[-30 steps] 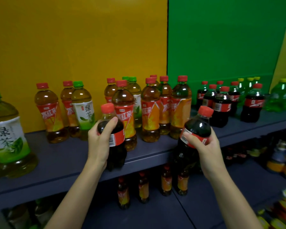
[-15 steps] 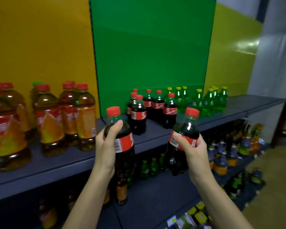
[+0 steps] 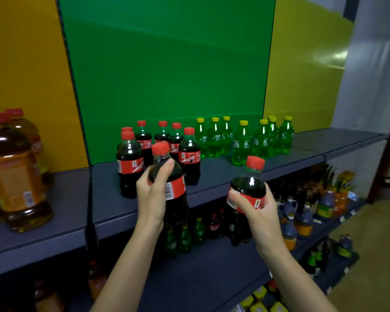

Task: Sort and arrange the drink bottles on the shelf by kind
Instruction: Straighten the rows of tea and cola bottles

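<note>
Closest to me, both forearms reach up from the bottom of the view. My left hand point(image 3: 152, 194) is wrapped around the shoulder and label of a cola bottle point(image 3: 175, 188), thumb up by the neck. My right hand point(image 3: 254, 212) grips a second cola bottle point(image 3: 249, 185) around its red label. Both bottles stand roughly upright, caps up; the right one leans a little to the right. Their lower halves are dark against the lower shelf behind, so I can't make out their bases clearly.

Just beyond is the front edge of the shelf point(image 3: 223, 170). The cola group point(image 3: 131, 163) stands on it ahead and slightly left of my left hand, which is the nearer of the two; its bottle overlaps the group in view. My right hand sits lower and further right, facing the bare patch between the colas and the green soda bottles point(image 3: 241, 145). I judge the next move as lifting both bottles forward and leftward onto that front row.

The rear colas are partly hidden, so the count is probably seven. The tea bottles point(image 3: 16, 176) are cut off at the left edge
</note>
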`<state>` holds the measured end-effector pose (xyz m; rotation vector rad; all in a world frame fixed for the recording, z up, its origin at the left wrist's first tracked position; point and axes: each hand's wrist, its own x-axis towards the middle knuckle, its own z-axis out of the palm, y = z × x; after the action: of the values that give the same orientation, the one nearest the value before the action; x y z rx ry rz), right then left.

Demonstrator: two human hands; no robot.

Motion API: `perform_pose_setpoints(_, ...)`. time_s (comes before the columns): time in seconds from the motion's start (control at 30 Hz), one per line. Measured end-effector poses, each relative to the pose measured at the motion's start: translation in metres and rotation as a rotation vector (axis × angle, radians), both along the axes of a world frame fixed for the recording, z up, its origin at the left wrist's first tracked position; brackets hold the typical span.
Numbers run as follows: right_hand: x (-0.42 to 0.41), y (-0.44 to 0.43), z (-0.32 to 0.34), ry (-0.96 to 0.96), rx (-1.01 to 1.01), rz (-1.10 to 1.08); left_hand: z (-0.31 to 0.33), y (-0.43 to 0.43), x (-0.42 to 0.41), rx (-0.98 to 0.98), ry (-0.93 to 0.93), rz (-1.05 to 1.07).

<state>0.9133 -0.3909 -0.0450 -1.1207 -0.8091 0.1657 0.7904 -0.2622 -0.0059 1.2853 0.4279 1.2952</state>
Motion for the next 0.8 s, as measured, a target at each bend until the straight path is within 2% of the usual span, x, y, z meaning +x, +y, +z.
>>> perform_pose_setpoints(0.33, 0.104, 0.09, 0.029, -0.062, -0.033, 0.044, 0.016, 0.071, 0.07, 0.081, 0.061, 0.237)
perform_pose_setpoints(0.67, 0.153, 0.176, 0.026, -0.111, -0.105, 0.168, 0.007, 0.113, 0.106, 0.002, 0.132, 0.46)
perform_pose_setpoints(0.8, 0.159, 0.196, 0.026, -0.171, -0.112, 0.238, 0.004, 0.12, 0.114, -0.072, 0.153, 0.473)
